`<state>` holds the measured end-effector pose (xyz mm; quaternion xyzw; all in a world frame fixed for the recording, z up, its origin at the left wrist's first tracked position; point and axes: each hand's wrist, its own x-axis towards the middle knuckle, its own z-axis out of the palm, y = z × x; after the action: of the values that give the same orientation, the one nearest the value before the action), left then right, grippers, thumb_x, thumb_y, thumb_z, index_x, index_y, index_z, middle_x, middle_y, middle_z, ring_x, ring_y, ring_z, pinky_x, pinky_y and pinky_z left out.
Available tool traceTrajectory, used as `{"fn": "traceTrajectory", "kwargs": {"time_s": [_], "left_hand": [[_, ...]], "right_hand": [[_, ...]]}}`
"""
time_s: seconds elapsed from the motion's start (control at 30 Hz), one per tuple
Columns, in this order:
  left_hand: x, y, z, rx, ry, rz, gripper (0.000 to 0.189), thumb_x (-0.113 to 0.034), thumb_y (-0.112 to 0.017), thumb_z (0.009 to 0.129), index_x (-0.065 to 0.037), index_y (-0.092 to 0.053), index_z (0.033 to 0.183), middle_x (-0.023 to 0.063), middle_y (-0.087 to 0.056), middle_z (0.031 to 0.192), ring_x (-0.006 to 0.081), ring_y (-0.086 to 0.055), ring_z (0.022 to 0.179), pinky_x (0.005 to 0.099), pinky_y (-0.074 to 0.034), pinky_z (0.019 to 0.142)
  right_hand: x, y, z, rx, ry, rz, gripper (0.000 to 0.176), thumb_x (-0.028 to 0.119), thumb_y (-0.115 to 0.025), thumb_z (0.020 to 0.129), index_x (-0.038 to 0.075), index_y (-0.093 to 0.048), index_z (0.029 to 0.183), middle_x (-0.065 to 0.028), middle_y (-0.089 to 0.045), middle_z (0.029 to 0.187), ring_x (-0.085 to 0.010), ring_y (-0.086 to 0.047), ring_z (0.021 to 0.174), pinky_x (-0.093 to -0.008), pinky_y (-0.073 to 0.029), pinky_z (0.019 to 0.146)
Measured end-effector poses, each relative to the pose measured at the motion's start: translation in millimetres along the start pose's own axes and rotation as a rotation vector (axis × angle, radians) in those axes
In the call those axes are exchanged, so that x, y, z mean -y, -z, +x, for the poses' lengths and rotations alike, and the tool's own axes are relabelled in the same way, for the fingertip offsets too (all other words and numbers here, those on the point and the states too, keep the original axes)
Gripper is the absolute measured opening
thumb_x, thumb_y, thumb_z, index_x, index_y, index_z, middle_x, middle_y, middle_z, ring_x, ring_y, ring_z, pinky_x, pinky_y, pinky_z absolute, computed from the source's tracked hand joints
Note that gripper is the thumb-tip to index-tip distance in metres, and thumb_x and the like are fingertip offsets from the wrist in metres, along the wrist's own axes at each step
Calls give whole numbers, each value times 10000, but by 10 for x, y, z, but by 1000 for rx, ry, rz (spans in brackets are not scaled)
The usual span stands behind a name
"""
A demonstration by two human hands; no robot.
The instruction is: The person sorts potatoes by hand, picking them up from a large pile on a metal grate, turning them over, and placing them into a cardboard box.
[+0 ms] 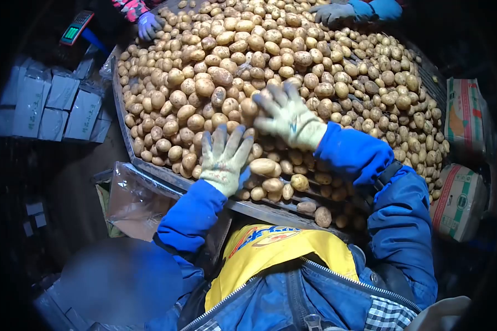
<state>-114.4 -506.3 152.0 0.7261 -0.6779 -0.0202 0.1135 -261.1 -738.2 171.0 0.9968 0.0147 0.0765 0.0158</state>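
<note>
A broad heap of potatoes (pixel 226 60) fills the metal-edged sorting table (pixel 128 132) in front of me. My left hand (pixel 225 160), in a pale glove with grey fingertips, lies on potatoes near the table's front edge, fingers spread. Further up and to the right, my right hand (pixel 290 117), gloved alike, rests on the heap with its fingers apart. Neither hand grips a potato that I can see. Between my hands and the front edge are several loose potatoes (pixel 263 166), some on dark slats.
Other people's gloved hands touch the heap's far side: a purple glove (pixel 149 26) and a grey glove (pixel 332 13). White boxes (pixel 58 102) stand at left, near a scale display (pixel 74 28). Printed cartons (pixel 464 116) stand at right. A plastic-lined box (pixel 135 198) sits below the front edge.
</note>
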Motion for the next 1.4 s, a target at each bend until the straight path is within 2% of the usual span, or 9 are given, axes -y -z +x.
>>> {"fn": "traceTrajectory", "kwargs": {"time_s": [0.23, 0.37, 0.6, 0.77, 0.93, 1.0, 1.07, 1.17, 1.4], "left_hand": [[92, -98, 370, -56, 231, -90, 629, -540, -662, 958, -270, -565, 1518, 240, -350, 1653, 525, -210, 1552, 696, -152, 1224], [55, -109, 423, -120, 242, -158, 616, -498, -665, 960, -253, -572, 1518, 259, -354, 1644, 581, -203, 1530, 697, -200, 1215], [34, -27, 393, -90, 249, -164, 643, -488, -690, 944, -243, -570, 1526, 265, -329, 1659, 575, -207, 1534, 674, -179, 1240], [41, 52, 411, -89, 237, -236, 618, -439, -706, 933, -218, -593, 1499, 264, -341, 1648, 571, -229, 1522, 680, -192, 1229], [-70, 272, 348, -445, 246, -402, 446, -186, -784, 918, -33, -692, 1327, 263, -597, 1445, 469, -535, 1370, 543, -431, 1150], [-138, 308, 308, -517, 223, -442, 431, -142, -785, 910, -2, -690, 1307, 262, -617, 1410, 448, -580, 1325, 521, -463, 1123], [-204, 340, 303, -564, 162, -467, 412, -112, -776, 909, 20, -688, 1290, 264, -637, 1365, 432, -610, 1286, 500, -488, 1100], [-324, 373, 265, -523, 115, -545, 407, -58, -767, 884, 30, -690, 1274, 261, -660, 1317, 429, -638, 1245, 480, -502, 1086], [-461, 315, 173, -499, 151, -607, 351, -36, -753, 890, 35, -713, 1231, 242, -713, 1244, 419, -679, 1183, 477, -529, 1043]], "right_hand": [[-607, 53, 307, 99, -322, -165, 586, 404, -821, 819, 198, -663, 1344, -188, -452, 1565, -453, -436, 1411, -684, -306, 1127], [-808, 791, 570, 199, -454, 362, 600, 499, -780, 878, 151, -665, 1352, -170, -723, 1244, -388, -672, 1159, -456, -532, 1000], [-1738, -14, 1122, -158, -350, -207, 420, 150, -588, 938, 186, -648, 1352, -178, -723, 1187, -383, -713, 1054, -537, -547, 852], [-1851, -83, 1116, 26, -537, -164, 266, 229, -523, 991, 129, -737, 1114, -142, -766, 1074, -356, -727, 1034, -549, -518, 920], [-1902, -114, 944, 116, -763, 31, 228, 308, -687, 888, 219, -751, 1088, -106, -755, 1140, -364, -708, 1077, -547, -519, 919], [-1759, -3, 921, 227, -719, -56, 321, 288, -681, 894, 246, -728, 1209, -95, -718, 1270, -341, -674, 1176, -554, -492, 983], [-1686, 90, 918, 165, -648, 46, 721, 180, -755, 811, 304, -565, 1496, -81, -588, 1483, -326, -574, 1322, -512, -428, 1100], [-1664, 116, 1033, 259, -480, -30, 832, 82, -763, 770, 324, -540, 1534, -105, -556, 1509, -344, -564, 1335, -514, -403, 1112], [-1636, 38, 1192, 205, -518, -96, 460, 189, -458, 1039, 287, -562, 1477, -144, -637, 1340, -351, -602, 1262, -500, -443, 1041]]}}
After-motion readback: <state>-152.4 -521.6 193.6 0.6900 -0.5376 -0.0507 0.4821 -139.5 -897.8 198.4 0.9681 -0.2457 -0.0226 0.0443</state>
